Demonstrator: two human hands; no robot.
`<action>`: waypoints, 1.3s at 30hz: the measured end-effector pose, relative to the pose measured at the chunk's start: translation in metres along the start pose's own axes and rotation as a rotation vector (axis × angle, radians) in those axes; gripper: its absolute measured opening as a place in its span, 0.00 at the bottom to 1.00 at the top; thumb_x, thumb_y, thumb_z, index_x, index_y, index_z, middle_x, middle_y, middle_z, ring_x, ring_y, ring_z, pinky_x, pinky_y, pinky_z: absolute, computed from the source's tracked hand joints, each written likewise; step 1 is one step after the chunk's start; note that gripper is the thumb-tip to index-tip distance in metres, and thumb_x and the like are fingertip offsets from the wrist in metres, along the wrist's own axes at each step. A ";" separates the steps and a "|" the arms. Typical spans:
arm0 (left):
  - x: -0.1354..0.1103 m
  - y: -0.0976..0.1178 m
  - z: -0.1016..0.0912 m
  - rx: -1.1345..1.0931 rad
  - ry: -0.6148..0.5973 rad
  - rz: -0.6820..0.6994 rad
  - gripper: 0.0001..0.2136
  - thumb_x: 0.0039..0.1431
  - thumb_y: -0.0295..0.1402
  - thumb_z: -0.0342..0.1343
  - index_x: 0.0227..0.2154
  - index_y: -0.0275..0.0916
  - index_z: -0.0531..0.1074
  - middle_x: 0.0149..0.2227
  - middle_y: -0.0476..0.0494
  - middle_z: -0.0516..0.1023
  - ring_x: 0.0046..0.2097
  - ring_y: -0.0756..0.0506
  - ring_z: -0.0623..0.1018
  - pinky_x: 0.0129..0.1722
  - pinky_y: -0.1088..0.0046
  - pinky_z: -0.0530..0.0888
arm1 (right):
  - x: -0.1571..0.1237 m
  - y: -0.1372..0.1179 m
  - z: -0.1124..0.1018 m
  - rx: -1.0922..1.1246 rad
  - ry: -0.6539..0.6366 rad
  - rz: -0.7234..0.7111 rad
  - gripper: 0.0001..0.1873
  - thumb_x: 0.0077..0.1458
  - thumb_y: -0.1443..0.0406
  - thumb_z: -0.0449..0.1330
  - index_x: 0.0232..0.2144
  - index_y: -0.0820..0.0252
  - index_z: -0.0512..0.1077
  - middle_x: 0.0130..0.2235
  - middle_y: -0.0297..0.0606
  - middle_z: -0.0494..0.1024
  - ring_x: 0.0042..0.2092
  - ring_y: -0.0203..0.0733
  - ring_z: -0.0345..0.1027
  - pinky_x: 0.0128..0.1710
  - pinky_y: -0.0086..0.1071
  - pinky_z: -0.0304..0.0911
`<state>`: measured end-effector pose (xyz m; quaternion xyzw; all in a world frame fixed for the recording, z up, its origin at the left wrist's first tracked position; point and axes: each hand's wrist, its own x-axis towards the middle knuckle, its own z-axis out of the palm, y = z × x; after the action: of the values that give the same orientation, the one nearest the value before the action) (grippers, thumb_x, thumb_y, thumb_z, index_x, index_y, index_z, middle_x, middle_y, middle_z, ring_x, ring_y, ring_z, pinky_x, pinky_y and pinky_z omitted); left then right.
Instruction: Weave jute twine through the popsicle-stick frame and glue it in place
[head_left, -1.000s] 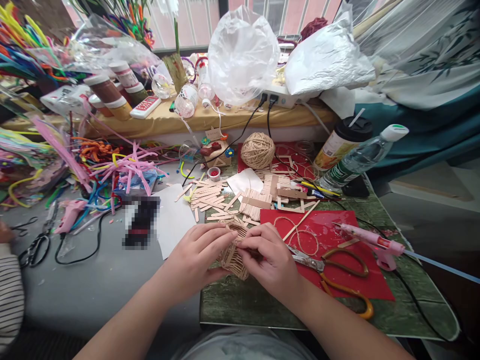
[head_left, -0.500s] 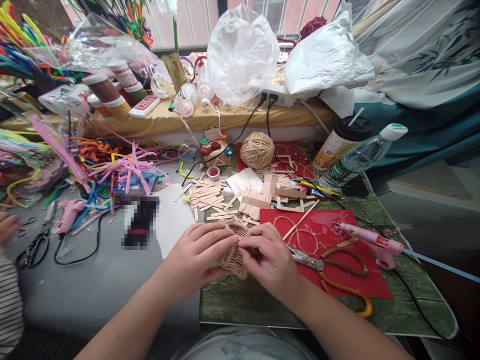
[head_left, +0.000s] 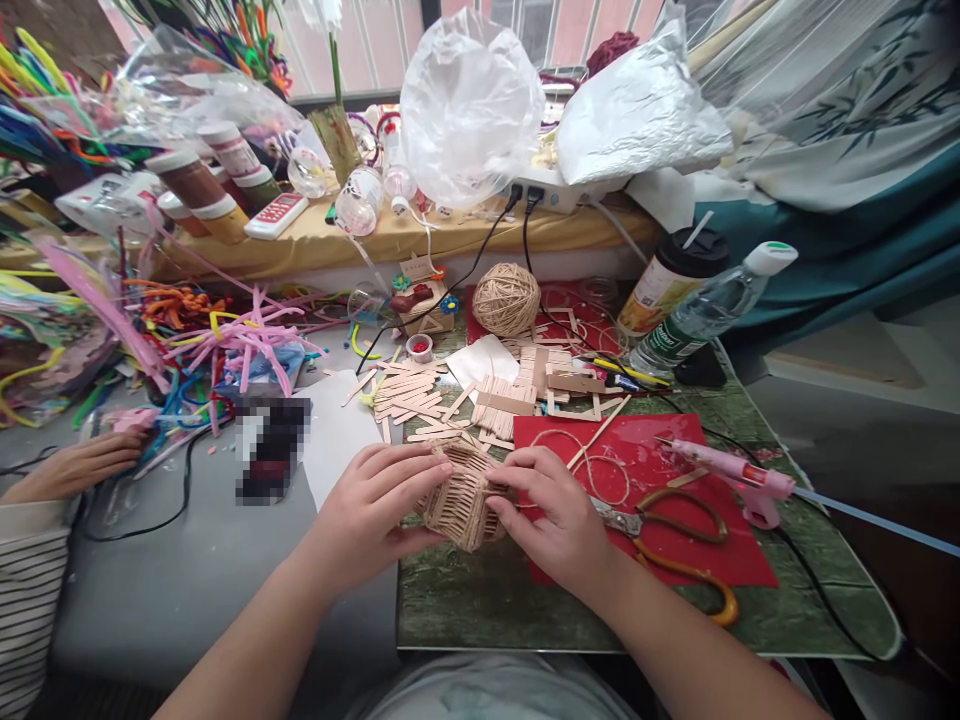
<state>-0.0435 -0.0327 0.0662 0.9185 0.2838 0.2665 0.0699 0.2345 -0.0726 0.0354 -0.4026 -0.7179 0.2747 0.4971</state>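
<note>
A small twine-wrapped box of wooden sticks (head_left: 459, 498) sits low over the green mat between my two hands. My left hand (head_left: 375, 505) grips its left side, fingers curled over the top edge. My right hand (head_left: 559, 515) holds its right side, thumb and fingers pinched on the rim. Loose twine (head_left: 592, 465) lies on the red sheet (head_left: 675, 500) just right of my right hand. Orange-handled scissors (head_left: 679, 545) rest beside my right wrist.
A pink glue gun (head_left: 731, 475) lies at the right, a twine ball (head_left: 506, 298) and a pile of wooden sticks (head_left: 450, 395) behind. A bottle (head_left: 705, 310) and cup (head_left: 667, 280) stand far right. Another person's hand (head_left: 79, 465) reaches in at the left among pipe cleaners.
The stick box has been turned so more of its side faces up. The other person's hand has come further in at the left. The view shifted slightly.
</note>
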 end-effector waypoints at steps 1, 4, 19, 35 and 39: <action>-0.001 0.000 0.000 0.003 0.005 0.005 0.34 0.63 0.44 0.70 0.68 0.46 0.67 0.58 0.38 0.84 0.61 0.35 0.81 0.58 0.56 0.76 | 0.000 0.001 0.000 -0.005 0.002 -0.020 0.17 0.67 0.71 0.65 0.54 0.51 0.78 0.47 0.42 0.79 0.47 0.45 0.77 0.47 0.40 0.76; -0.002 -0.002 0.001 0.010 0.019 0.039 0.34 0.63 0.44 0.71 0.69 0.45 0.67 0.57 0.37 0.84 0.60 0.35 0.82 0.56 0.56 0.77 | 0.002 0.001 -0.002 -0.033 0.018 -0.069 0.16 0.66 0.74 0.64 0.52 0.51 0.79 0.44 0.40 0.81 0.45 0.44 0.76 0.46 0.40 0.75; -0.004 0.000 0.011 -0.020 0.114 0.056 0.36 0.61 0.47 0.70 0.69 0.44 0.66 0.52 0.34 0.85 0.55 0.34 0.84 0.55 0.53 0.84 | -0.001 0.011 -0.009 0.031 0.032 -0.060 0.08 0.67 0.70 0.64 0.46 0.53 0.78 0.42 0.40 0.80 0.43 0.44 0.78 0.43 0.39 0.77; -0.033 0.015 0.057 -0.367 0.284 -0.325 0.35 0.49 0.30 0.69 0.63 0.43 0.69 0.56 0.32 0.79 0.57 0.32 0.81 0.57 0.47 0.81 | 0.005 -0.015 -0.035 0.005 -0.090 0.082 0.09 0.71 0.70 0.59 0.48 0.53 0.76 0.43 0.40 0.79 0.44 0.43 0.76 0.44 0.37 0.75; -0.041 0.009 0.064 -0.406 0.224 -0.366 0.34 0.51 0.32 0.69 0.62 0.44 0.69 0.56 0.32 0.79 0.58 0.33 0.81 0.59 0.48 0.80 | 0.002 -0.008 -0.034 0.021 -0.069 0.125 0.06 0.70 0.69 0.60 0.44 0.53 0.77 0.39 0.39 0.80 0.41 0.44 0.76 0.42 0.38 0.75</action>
<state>-0.0338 -0.0618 -0.0034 0.7842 0.3917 0.4003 0.2673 0.2632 -0.0751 0.0547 -0.4319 -0.7051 0.3263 0.4581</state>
